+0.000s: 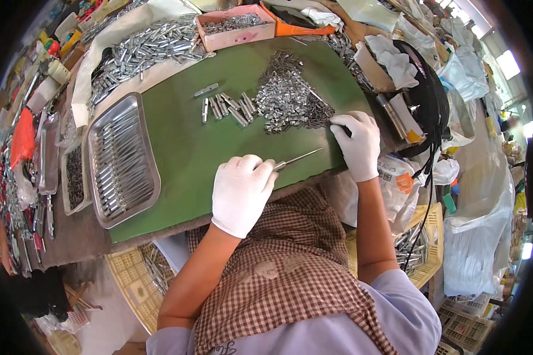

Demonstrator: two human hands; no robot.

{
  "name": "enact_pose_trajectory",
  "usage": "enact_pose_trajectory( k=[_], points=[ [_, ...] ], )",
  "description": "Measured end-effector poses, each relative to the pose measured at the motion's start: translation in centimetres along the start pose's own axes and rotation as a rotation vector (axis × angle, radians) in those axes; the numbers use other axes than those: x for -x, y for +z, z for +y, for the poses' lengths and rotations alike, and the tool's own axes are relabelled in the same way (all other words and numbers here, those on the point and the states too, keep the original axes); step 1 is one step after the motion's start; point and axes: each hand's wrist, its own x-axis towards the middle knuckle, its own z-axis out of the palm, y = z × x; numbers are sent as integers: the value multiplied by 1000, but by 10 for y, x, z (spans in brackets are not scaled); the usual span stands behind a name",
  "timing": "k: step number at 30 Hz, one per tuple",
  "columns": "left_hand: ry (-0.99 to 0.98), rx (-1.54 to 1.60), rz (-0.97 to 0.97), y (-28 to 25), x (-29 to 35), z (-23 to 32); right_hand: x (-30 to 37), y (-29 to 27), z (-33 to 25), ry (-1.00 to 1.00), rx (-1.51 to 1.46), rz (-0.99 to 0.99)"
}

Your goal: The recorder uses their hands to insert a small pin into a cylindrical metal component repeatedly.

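Observation:
My left hand [238,192], in a white glove, is closed around the silver end of a slim metal rod [304,157]. Its thin tapered shaft points right and slightly away from me. At the right, my gloved right hand [359,145] has thumb and fingertips pinched together beside a heap of small dark pins [318,115]; whatever is between them is too small to make out. Those pins border a pile of small shiny metal pieces [278,100] on the green mat [186,198]. Left of that pile lie several short silver cylinders [226,107].
A steel tray [155,177] with a row of thin-shafted metal rods stands on the left. Silver cylinders [145,50] lie heaped at the back left, near a pink box [237,36] of metal parts. A black mesh fan [429,97] and cable stand at the right.

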Motion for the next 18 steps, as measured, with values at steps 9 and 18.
enact_pose_trajectory(
  k=[9, 18],
  points=[
    [2, -5, -14, -3, -2, 1, 12, -7, -56, -283, -308, -143],
    [11, 3, 2, -1, -1, 1, 18, 2, -75, -498, -136, -154]
  ],
)
